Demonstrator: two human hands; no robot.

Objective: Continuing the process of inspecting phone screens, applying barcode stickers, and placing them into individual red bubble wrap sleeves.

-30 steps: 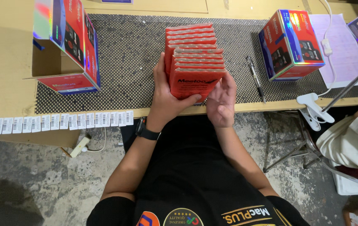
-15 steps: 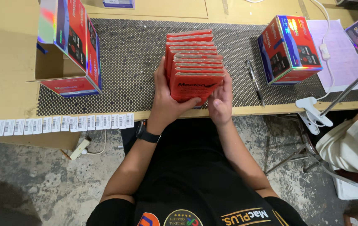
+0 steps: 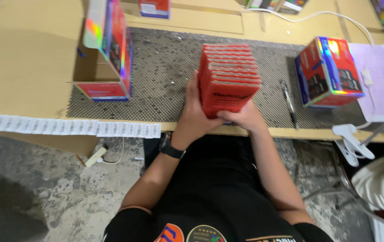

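The bench carried a dark mat. On it, near its front edge, I gripped a stack of red packs between my left hand and right hand, apparently squaring it; lifting would need a firm squeeze.

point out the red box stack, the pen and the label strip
red box stack [image 3: 229, 78], head view, on its upper face
pen [image 3: 288, 104], head view, mid barrel
label strip [image 3: 73, 127], head view, middle of strip

hands: left, right grip red packet stack | on mesh mat
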